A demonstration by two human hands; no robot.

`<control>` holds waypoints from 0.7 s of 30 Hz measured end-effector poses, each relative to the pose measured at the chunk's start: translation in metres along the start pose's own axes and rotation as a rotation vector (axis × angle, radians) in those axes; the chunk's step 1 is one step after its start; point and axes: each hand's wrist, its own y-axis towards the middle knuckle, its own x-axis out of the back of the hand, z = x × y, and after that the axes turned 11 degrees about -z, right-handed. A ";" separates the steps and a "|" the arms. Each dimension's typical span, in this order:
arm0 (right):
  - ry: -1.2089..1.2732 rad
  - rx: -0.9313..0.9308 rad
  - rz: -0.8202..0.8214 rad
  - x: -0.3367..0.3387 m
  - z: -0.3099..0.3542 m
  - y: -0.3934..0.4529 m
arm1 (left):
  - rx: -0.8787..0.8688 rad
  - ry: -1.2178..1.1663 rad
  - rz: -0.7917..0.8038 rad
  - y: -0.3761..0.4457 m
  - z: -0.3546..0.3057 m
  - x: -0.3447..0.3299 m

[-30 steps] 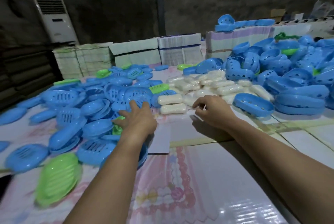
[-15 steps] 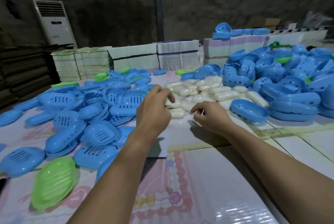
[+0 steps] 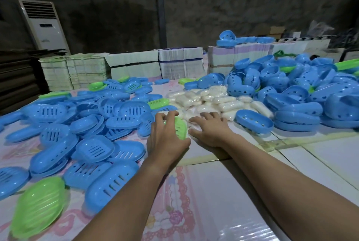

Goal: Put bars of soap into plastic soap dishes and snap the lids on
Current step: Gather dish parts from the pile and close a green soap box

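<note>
Gripping a green soap dish (image 3: 180, 127) in the left hand (image 3: 165, 139) at frame centre, while reaching the right hand (image 3: 208, 131), fingers spread and holding nothing, onto the wrapped soap bars (image 3: 211, 102) just above. Judging the step as pairing soap with dish; needing next to pinch one bar free, seat it, then find a matching lid.

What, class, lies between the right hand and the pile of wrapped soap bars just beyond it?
Nothing visible. The right hand is spread on the table with its fingertips at the near edge of the soap bars. The left hand, holding a green dish piece, sits beside that path, not across it.
</note>
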 end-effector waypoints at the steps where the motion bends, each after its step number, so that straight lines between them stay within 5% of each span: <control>1: 0.001 -0.002 -0.046 0.001 0.000 0.000 | 0.006 0.025 0.014 0.001 0.000 -0.001; 5: 0.002 0.019 -0.146 0.002 -0.003 0.000 | 0.053 -0.021 0.030 0.003 -0.001 -0.005; 9: 0.034 -0.008 0.016 0.001 -0.001 -0.001 | 0.196 -0.421 -0.049 0.002 -0.009 -0.004; 12: 0.002 0.007 -0.052 0.006 0.001 0.000 | 0.288 -0.673 -0.078 0.004 -0.014 0.000; 18: 0.061 -0.059 -0.130 0.026 -0.003 -0.006 | 0.833 -1.299 0.126 0.010 -0.027 0.004; 21: 0.084 -0.099 -0.149 0.027 -0.007 -0.008 | 0.948 -1.413 0.248 0.005 -0.029 0.004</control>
